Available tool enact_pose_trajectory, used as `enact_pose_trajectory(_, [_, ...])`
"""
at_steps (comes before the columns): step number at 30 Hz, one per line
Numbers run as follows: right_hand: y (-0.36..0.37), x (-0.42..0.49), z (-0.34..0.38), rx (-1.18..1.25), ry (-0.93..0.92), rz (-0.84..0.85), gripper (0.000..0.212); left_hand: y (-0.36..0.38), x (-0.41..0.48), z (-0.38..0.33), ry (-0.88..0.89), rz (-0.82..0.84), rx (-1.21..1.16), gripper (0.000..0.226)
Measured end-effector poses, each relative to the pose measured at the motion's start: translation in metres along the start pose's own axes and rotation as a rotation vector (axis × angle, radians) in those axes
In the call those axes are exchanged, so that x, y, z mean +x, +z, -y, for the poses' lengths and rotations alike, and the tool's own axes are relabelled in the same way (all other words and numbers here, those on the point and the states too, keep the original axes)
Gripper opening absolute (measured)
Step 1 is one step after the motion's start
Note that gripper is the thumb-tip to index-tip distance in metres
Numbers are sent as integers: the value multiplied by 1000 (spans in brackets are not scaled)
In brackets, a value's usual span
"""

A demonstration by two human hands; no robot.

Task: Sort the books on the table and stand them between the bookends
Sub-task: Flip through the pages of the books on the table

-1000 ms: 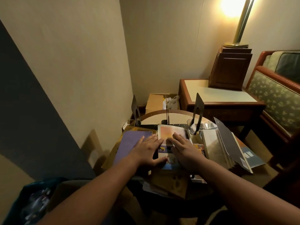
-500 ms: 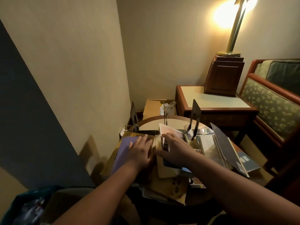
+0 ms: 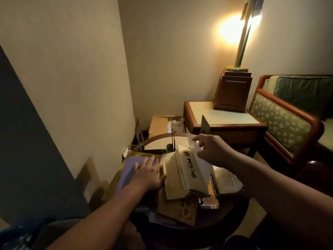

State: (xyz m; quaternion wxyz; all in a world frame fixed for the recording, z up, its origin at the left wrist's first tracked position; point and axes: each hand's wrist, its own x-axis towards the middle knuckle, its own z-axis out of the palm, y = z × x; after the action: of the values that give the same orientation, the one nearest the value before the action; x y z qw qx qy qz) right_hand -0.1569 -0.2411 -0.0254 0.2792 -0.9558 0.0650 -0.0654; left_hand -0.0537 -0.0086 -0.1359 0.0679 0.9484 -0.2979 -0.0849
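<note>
Head view: I am in the sorting step, working through the heap of books on the bench (image 3: 158,138); nothing stands between the bookends yet, as far as I can judge.

My right hand (image 3: 211,149) pinches the top edge of a thin pale book (image 3: 201,164), which is tipped up on its lower edge and leans toward 11 o'clock. It rests against a cream book (image 3: 187,170) with black characters, lying flat just at 8 o'clock of that hand.

My left hand (image 3: 146,173) lies flat, fingers straight, pressing on a purple book (image 3: 128,168) at 9 o'clock of the heap; it grips nothing.

The left bookend (image 3: 139,136) stands at 11 o'clock on the bench, the right bookend (image 3: 205,125) at 12 o'clock of my right hand, close behind it.

Next, I reckon, the pale book must be lifted clear, carried toward 12 o'clock and stood upright between them, without dragging the cream book along.
</note>
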Motion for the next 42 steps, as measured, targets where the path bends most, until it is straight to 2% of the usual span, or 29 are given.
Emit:
enact_pose_trajectory(4, [-20, -7, -30, -134, 52, -54, 50, -8, 5, -7, 21, 1, 51, 72])
enact_pose_trajectory(9, [-18, -24, -58, -349, 54, -85, 43, -9, 8, -29, 230, -132, -69, 63])
enact_pose_trajectory(12, [-2, -31, -61, -681, 42, -64, 47, -12, 9, -46, 316, -51, -15, 65])
enact_pose_trajectory(15, [18, -35, -58, -825, -19, 22, 48, -13, 10, -50, 317, -2, 57, 67])
enact_pose_trajectory(17, [32, -37, -55, -766, -91, 109, 47, -13, 7, -48, 302, 6, 48, 67])
enact_pose_trajectory(19, [47, -38, -46, -553, -109, 184, 46, -12, 3, -44, 296, 16, 45, 68])
enact_pose_trajectory(21, [63, -37, -35, -311, -37, 250, 49, -11, -1, -40, 299, 25, 61, 70])
enact_pose_trajectory(23, [78, -35, -29, -183, 33, 251, 54, -9, -4, -34, 313, 20, 83, 71])
enact_pose_trajectory(29, [99, -33, -24, -155, 18, 121, 69, -4, -6, -14, 251, -8, 55, 79])
enact_pose_trajectory(33, [107, -33, -18, -170, 35, 100, 74, 2, -5, -12, 233, -12, 24, 81])
enact_pose_trajectory(38, [107, -32, -12, -132, 76, 83, 64, 2, -6, -16, 226, 37, 42, 78])
enact_pose_trajectory(42, [95, -30, -9, 59, 154, 79, 53, -3, -4, -18, 229, 135, 141, 70])
